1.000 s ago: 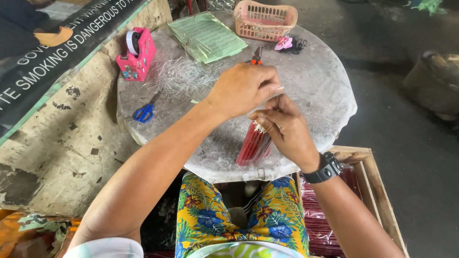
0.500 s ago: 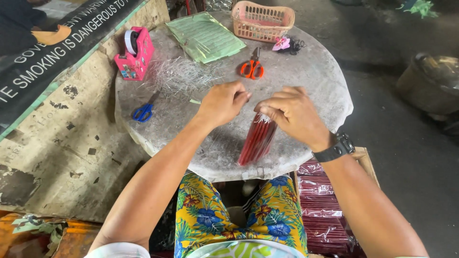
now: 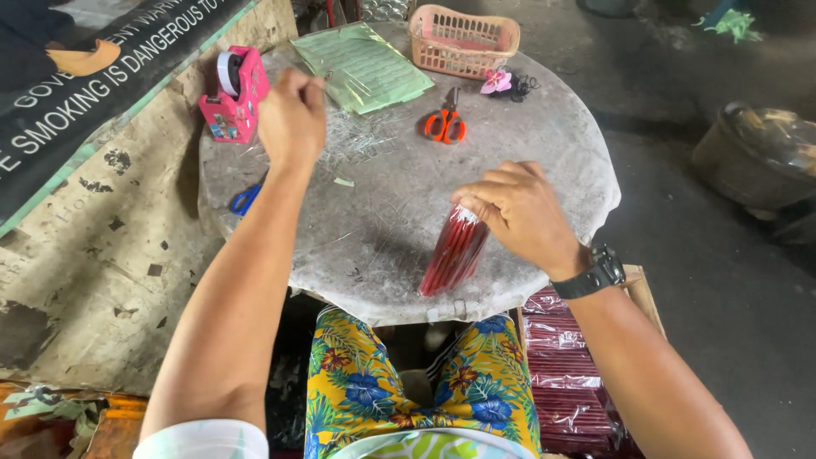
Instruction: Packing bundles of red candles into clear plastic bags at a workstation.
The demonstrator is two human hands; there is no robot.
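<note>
My right hand [image 3: 518, 212] pinches the top of a clear packet of red sticks [image 3: 452, 253] that stands tilted on the round stone table [image 3: 544, 136]. My left hand [image 3: 291, 117] is up at the far left, fingers curled, close to the pink tape dispenser [image 3: 233, 95] and over a pile of thin clear strips [image 3: 348, 136]. Whether it holds a strip I cannot tell.
Orange scissors [image 3: 445, 124], a stack of green sheets [image 3: 364, 65], a pink basket [image 3: 463, 38] and a pink flower clip [image 3: 496, 82] lie at the back. Blue scissors [image 3: 244, 201] peek out beside my forearm. A wooden crate of packed red sticks [image 3: 569, 374] sits at right, a bucket [image 3: 756, 153] beyond.
My left hand left the packet and moved up and left to the tape dispenser. My right hand stays on the packet's top.
</note>
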